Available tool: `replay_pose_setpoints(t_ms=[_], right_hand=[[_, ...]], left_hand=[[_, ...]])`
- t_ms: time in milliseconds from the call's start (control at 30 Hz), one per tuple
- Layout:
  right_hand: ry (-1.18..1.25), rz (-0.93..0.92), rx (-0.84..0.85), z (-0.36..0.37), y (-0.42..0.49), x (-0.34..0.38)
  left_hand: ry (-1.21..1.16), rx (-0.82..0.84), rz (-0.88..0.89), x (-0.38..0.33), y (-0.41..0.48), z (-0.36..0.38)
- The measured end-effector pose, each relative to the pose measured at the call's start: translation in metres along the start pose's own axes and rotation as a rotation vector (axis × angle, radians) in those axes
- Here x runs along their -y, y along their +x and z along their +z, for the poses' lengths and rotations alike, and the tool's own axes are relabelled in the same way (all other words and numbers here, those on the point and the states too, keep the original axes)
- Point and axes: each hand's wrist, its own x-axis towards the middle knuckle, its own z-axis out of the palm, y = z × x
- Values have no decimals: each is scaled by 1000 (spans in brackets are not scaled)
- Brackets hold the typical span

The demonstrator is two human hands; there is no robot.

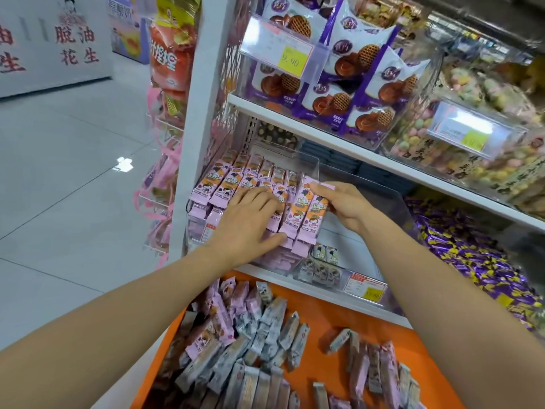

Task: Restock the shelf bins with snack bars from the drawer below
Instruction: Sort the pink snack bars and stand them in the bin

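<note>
White shelf (318, 293) bearing clear bin (348, 243) of pink snack bars (233, 181), orange drawer (324, 315) holding loose bars (259, 335)

Left hand (250, 221) rests on binned pink bars (224, 184) — right hand (346, 206) grips two.

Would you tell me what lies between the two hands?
In the head view, upright pink snack bars fill the gap between left hand and right hand.
</note>
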Motion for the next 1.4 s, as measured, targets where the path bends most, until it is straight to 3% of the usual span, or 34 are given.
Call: replay_pose_setpoints(t_ms=[233,433,733,1067,1400], right_hand=[[-33,-41,-75,19,8,-8],[85,-102,-188,20,4,-18],[85,-161,-173,7,-18,-24],[-91,-127,125,1,-52,-46],[-166,-177,87,5,-52,-44]], left_hand=[[23,58,106,-6,4,9],[9,68,46,-9,5,14],[32,64,48,-16,5,17],[26,71,24,-20,5,19],[6,74,0,-23,5,12]])
